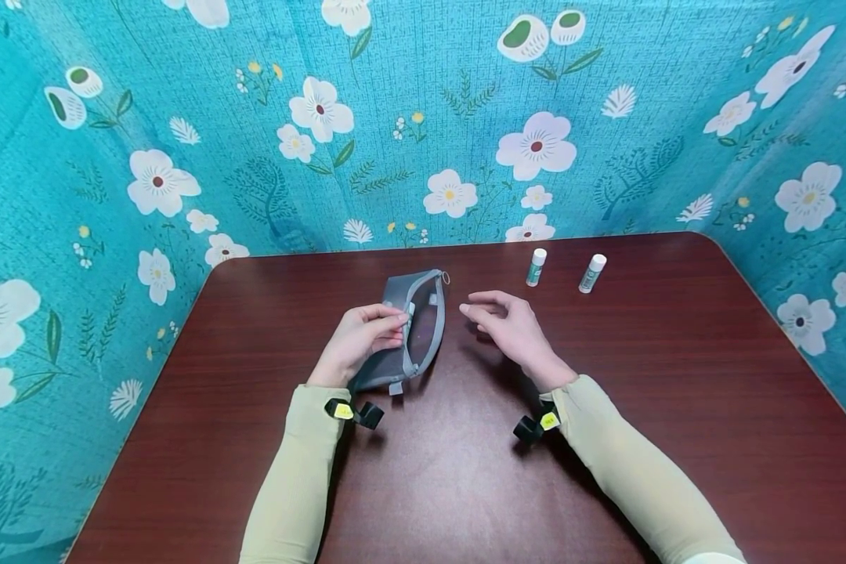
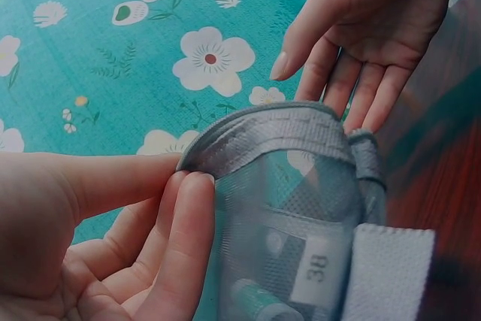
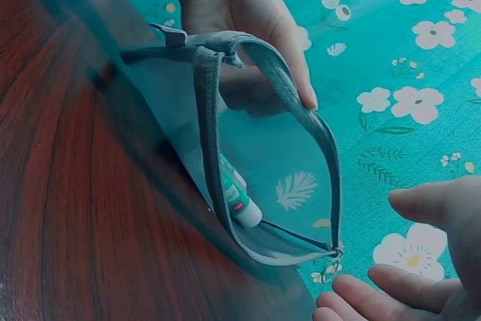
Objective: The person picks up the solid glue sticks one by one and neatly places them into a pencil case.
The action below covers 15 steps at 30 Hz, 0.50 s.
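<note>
A grey mesh zip pouch (image 1: 377, 368) lies on the table with its mouth held apart. My left hand (image 1: 356, 341) pinches one edge of that mouth between thumb and fingers. Inside the pouch, a green and white glue stick (image 3: 239, 199) shows in the right wrist view. My right hand (image 1: 511, 329) hovers to the right of the mouth, fingers relaxed and holding nothing. Two more glue sticks, one (image 1: 536, 268) nearer the pouch and another (image 1: 592, 274) further right, are at the table's far side.
The dark red-brown table (image 1: 451, 486) ends at a blue floral cloth (image 1: 409, 117) that hangs behind and at both sides. A zipper ring (image 1: 446, 278) sits at the pouch's far end, and a pale fabric tab (image 1: 395, 388) sticks out at the near end.
</note>
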Tool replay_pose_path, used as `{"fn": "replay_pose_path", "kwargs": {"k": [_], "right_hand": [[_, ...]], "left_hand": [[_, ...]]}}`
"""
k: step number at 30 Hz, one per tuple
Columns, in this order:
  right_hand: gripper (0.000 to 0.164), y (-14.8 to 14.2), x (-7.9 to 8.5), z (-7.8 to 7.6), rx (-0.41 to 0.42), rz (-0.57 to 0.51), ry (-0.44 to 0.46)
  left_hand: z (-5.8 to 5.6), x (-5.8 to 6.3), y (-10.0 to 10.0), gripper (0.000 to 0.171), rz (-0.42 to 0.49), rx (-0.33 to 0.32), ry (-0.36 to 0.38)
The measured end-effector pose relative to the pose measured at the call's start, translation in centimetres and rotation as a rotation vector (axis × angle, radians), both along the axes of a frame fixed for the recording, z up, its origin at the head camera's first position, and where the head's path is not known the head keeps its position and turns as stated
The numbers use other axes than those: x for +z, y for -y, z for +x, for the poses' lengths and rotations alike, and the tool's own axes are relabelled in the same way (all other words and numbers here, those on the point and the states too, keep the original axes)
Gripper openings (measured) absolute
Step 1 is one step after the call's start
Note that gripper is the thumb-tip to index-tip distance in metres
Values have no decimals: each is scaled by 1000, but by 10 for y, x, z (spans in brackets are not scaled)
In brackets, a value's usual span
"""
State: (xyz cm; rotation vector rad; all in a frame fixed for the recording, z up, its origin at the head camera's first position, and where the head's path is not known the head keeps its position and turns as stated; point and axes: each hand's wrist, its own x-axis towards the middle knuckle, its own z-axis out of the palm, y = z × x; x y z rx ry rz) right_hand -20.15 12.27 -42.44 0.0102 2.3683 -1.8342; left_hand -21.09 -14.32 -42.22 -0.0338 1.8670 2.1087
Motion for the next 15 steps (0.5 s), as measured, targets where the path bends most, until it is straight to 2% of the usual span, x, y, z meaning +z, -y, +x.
{"fn": "replay_pose_path", "kwargs": {"k": [15], "right_hand": [[56, -18, 1, 0, -38, 2, -43]], "left_hand": [[0, -2, 1, 18, -9, 1, -8]]}}
